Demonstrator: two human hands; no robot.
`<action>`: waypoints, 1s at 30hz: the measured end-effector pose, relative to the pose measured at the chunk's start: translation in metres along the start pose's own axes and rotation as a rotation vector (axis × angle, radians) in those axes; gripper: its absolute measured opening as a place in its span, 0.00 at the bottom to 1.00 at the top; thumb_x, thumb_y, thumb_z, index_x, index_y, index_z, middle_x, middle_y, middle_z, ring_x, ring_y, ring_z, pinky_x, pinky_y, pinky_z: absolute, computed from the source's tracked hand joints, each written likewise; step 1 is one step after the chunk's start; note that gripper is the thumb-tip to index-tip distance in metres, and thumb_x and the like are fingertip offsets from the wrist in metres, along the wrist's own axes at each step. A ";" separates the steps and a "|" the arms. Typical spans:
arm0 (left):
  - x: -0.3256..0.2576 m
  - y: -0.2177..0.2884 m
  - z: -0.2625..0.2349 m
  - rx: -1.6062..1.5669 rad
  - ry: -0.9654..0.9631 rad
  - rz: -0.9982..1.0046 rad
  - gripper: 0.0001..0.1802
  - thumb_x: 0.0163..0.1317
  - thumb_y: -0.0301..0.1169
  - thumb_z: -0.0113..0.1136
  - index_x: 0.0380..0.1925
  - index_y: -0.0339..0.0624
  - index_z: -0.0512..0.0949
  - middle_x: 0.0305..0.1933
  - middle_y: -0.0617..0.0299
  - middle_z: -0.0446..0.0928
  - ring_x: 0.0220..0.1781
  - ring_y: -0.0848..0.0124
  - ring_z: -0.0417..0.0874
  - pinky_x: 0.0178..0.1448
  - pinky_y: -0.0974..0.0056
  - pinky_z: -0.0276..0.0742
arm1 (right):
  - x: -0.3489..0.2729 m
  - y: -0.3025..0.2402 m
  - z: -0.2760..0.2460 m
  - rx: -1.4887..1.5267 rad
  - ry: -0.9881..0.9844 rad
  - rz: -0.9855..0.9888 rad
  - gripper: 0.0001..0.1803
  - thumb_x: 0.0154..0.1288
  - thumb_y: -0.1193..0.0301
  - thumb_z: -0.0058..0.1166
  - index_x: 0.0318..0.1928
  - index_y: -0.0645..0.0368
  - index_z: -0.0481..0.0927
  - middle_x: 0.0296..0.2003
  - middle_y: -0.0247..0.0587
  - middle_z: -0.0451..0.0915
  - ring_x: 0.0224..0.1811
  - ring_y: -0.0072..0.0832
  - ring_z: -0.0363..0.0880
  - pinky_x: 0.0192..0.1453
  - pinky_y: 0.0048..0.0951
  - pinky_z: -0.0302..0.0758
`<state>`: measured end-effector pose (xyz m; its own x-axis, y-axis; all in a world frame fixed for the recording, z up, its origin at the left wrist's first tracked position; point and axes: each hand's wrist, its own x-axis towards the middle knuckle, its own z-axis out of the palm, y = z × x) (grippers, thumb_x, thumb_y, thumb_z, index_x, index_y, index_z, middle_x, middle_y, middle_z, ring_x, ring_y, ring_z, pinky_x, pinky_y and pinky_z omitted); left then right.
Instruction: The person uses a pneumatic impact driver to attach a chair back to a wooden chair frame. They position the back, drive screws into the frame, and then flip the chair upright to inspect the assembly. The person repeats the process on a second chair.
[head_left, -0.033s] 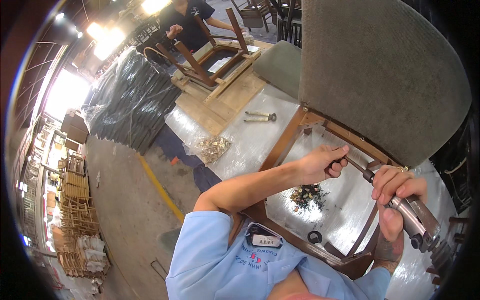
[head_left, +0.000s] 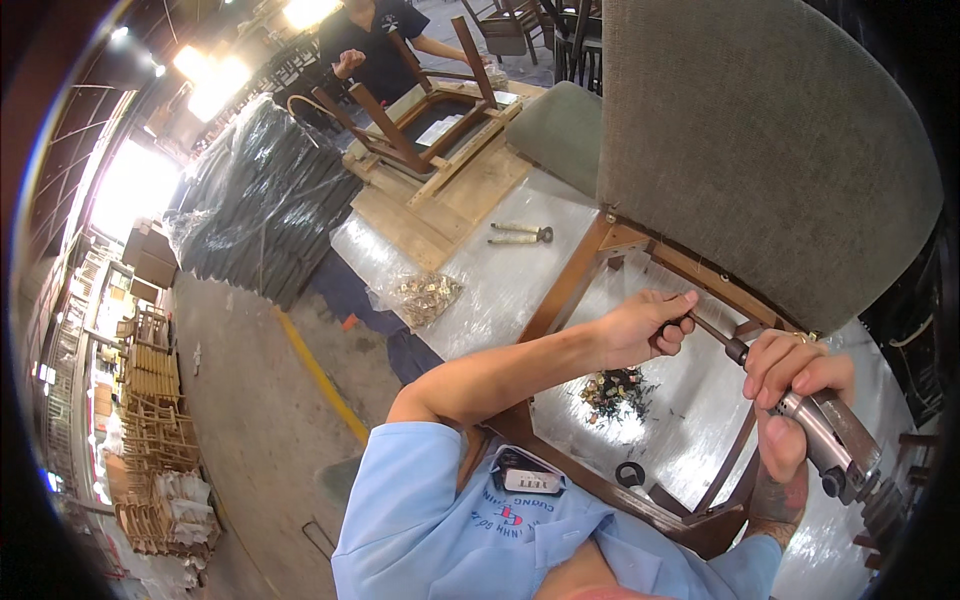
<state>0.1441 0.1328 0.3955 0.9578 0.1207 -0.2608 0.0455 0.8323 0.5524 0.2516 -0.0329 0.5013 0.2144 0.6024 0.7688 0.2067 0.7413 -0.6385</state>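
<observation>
My right hand (head_left: 788, 395) is wrapped round a silver air screwdriver (head_left: 832, 440), which slants up to the left. From its black chuck runs a long thin bit (head_left: 715, 331). At the far end of that bit, my left hand (head_left: 652, 325) pinches its tip; a small dark piece shows there, too hidden to name. Both hands are above an upturned brown wooden chair frame (head_left: 570, 285). A grey upholstered panel (head_left: 760, 150) stands against the frame's far side. Inside the frame lies a heap of dark screws and small metal parts (head_left: 615, 393).
A black ring-shaped piece (head_left: 629, 473) lies within the frame. Pincers (head_left: 520, 234) and a plastic bag of metal fittings (head_left: 425, 297) rest on the film-covered table (head_left: 480, 280). Across it, a co-worker (head_left: 375, 50) stands behind another upturned chair (head_left: 430, 130). Wrapped grey stacks (head_left: 260, 190) stand left.
</observation>
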 end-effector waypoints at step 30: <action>0.010 -0.014 -0.001 0.158 0.275 0.015 0.36 0.68 0.18 0.53 0.67 0.17 0.44 0.61 0.32 0.68 0.64 0.52 0.74 0.71 0.62 0.72 | 0.002 0.058 -0.072 -0.138 0.155 0.014 0.18 0.55 0.74 0.50 0.48 0.60 0.67 0.28 0.41 0.73 0.31 0.33 0.73 0.35 0.34 0.71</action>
<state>0.1529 0.1233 0.3841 0.8470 0.2918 -0.4444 0.0964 0.7377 0.6683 0.3326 -0.0094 0.4635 0.3605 0.5517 0.7521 0.3290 0.6793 -0.6560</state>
